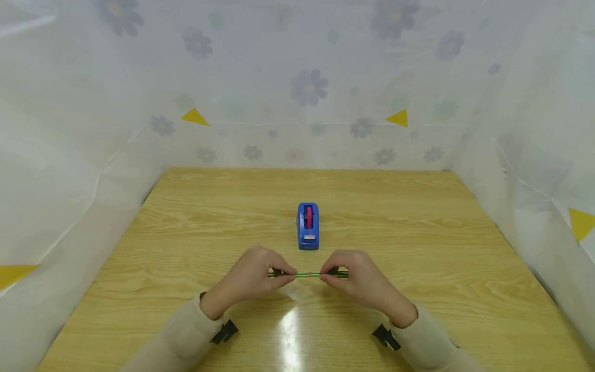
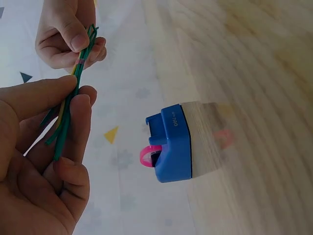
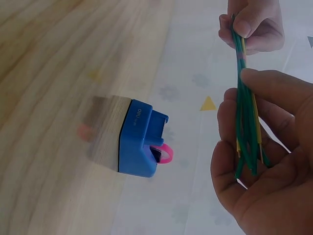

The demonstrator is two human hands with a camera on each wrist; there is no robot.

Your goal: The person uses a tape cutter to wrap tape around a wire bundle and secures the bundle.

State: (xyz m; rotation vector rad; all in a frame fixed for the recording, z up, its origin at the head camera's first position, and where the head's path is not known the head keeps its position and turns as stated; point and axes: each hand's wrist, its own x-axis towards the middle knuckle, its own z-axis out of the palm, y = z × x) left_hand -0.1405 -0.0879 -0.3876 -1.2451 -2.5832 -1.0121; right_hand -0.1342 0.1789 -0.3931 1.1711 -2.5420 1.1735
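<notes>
A small bundle of thin green and yellow wires (image 3: 248, 117) stretches level between the two hands, above the table. A narrow pinkish band (image 2: 80, 61) wraps its middle. On one side of the band my left hand (image 1: 253, 276) pinches the bundle between thumb and fingers; my right hand (image 1: 360, 279) pinches it on the other side. Loose wire ends lie over the fingers in both wrist views. Just beyond the hands stands a blue tape dispenser (image 1: 309, 243) with a pink roll of tape (image 1: 309, 217); neither hand touches it.
The wood-grain table (image 1: 209, 206) is enclosed at the back and sides by pale flowered sheeting (image 1: 260, 93) with yellow triangles on it. Black straps (image 1: 225, 331) show at both sleeve cuffs. Light glares off the tabletop in front of the hands.
</notes>
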